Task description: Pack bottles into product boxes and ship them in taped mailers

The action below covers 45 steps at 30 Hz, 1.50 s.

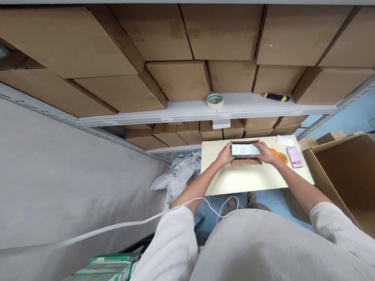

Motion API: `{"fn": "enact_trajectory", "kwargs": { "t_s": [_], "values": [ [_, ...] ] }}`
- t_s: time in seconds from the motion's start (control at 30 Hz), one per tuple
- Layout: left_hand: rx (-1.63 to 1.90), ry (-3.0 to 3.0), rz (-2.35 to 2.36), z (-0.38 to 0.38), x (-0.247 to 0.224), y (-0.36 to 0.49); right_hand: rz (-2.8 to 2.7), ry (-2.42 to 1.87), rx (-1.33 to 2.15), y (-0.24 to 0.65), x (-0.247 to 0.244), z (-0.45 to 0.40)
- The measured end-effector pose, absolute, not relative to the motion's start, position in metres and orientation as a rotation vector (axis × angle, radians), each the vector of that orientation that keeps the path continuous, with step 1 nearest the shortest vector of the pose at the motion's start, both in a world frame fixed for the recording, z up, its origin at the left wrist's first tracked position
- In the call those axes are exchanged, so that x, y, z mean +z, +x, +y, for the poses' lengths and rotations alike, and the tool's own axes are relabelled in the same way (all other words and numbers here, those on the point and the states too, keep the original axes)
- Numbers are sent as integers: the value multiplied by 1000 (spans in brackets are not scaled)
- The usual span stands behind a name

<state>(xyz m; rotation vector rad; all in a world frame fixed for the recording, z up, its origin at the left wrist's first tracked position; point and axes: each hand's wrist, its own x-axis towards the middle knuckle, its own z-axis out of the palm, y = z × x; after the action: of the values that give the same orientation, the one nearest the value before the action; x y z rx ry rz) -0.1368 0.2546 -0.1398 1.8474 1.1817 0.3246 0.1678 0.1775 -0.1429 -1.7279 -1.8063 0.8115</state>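
Note:
Both hands are at a small box point(244, 150) with a pale label face and a green edge, over an open brown carton point(246, 162) on the cream table point(222, 183). My left hand point(225, 155) grips the box's left end, fingers closed round it. At the right end my right hand point(266, 153) has its fingers closed on the same box. The carton's flaps show behind and in front of the box; its inside is hidden. An orange tape dispenser point(278, 154) with yellow tape lies just right of my right hand.
A phone point(294, 157) and white paper point(284, 140) lie at the table's right. Beside it stands a large open carton point(356, 171). The shelf point(185, 110) ahead holds cartons, a tape roll point(214, 101) and a cutter point(276, 97). A white cable point(125, 224) crosses my left arm.

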Motion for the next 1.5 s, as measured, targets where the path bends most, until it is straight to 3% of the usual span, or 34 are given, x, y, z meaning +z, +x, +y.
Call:
{"fn": "enact_trajectory", "kwargs": {
  "t_s": [0.93, 1.5],
  "values": [
    [246, 1984, 1190, 251, -163, -129, -1962, -1874, 675, 168, -162, 170],
    [521, 2026, 1299, 264, -146, -125, -1394, -1815, 710, 184, -152, 189]
  ]
}}
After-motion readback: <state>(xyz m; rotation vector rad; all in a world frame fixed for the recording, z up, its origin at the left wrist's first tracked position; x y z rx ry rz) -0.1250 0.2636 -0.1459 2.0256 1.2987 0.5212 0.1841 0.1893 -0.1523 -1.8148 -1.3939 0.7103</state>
